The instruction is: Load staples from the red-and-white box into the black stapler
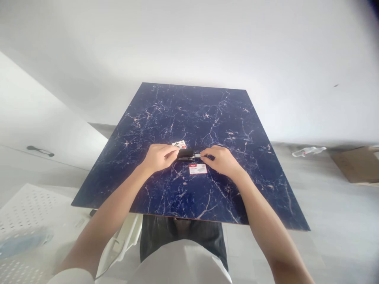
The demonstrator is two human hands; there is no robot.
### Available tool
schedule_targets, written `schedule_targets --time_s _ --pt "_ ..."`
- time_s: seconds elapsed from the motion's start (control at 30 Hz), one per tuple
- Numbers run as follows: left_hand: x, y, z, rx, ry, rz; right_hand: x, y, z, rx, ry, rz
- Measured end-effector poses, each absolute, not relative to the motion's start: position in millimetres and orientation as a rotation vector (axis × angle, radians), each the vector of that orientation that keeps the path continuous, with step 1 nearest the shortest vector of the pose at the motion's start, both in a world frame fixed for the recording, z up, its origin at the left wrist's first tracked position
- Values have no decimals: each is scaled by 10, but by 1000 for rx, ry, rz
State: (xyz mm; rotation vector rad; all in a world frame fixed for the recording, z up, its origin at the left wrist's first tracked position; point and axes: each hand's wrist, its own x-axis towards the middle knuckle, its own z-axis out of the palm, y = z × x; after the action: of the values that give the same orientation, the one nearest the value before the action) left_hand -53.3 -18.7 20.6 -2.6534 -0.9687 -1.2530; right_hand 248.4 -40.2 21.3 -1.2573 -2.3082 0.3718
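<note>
A black stapler point(185, 154) lies across the dark blue marbled table point(189, 114), between my two hands. My left hand point(161, 156) has its thumb and fingers closed on the stapler's left end. At the other end, the fingertips of my right hand point(219, 157) pinch a small silvery piece point(197, 156) that meets the stapler. Whether that piece is a strip of staples or part of the stapler, I cannot tell. Just nearer to me is a small red and white box point(198, 169), lying flat. Behind the stapler a second small printed box point(179, 144) is partly covered by my left hand.
Left of the table stands a white cabinet with a dark handle point(40, 150). A white perforated surface point(28, 209) is at the lower left. On the floor to the right are a clear plastic bottle point(308, 151) and a cardboard box point(357, 163). A white wall point(189, 43) rises behind.
</note>
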Motion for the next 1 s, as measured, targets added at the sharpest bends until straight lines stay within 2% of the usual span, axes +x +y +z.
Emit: schedule_targets --time_s 1.0 --pt "-550 -167 175 -2717 -994 -1153 2493 -407 236 -1270 -2324 365"
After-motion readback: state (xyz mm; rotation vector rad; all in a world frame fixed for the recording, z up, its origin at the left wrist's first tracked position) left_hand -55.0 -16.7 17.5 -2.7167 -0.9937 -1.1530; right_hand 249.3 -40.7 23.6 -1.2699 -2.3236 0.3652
